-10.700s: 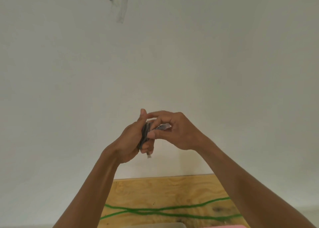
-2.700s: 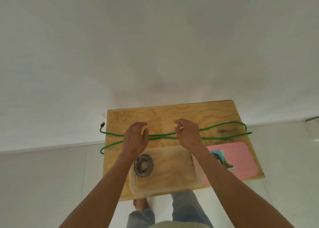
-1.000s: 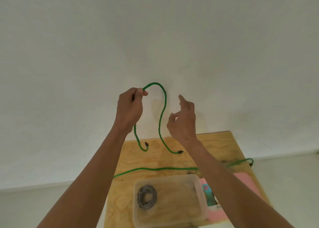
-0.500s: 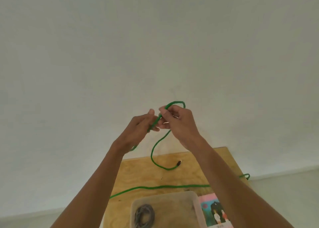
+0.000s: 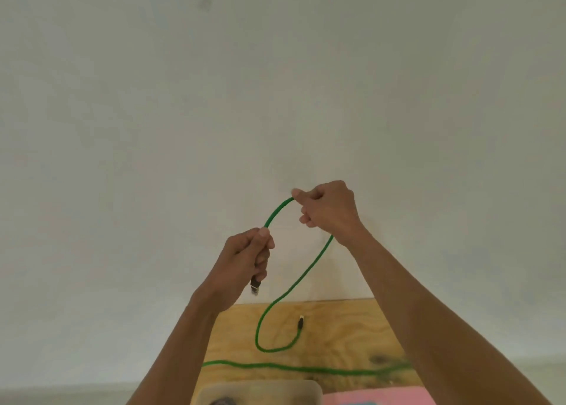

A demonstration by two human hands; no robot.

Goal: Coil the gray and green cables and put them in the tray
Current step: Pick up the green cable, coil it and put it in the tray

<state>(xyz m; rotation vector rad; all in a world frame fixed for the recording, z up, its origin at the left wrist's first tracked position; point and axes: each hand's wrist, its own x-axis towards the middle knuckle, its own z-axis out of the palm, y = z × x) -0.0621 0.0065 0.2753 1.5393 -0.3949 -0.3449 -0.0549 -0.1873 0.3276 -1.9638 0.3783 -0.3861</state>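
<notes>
left hand (image 5: 245, 257) fisted, lower, thumb on top | right hand (image 5: 329, 210) higher, pinching | both arms stretched forward

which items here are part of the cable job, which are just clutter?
In the job:
- green cable, held up by left hand and right hand
- second green cable, lying on the table
- tray, something dark inside

Lying about:
- pink item
- plywood table

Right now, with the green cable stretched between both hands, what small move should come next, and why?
Probably bring the right hand back to the left hand to lay a first loop. The left grips near a plug end, the green cable arcs between both fists, and the rest lies uncoiled on the wooden table.
</notes>
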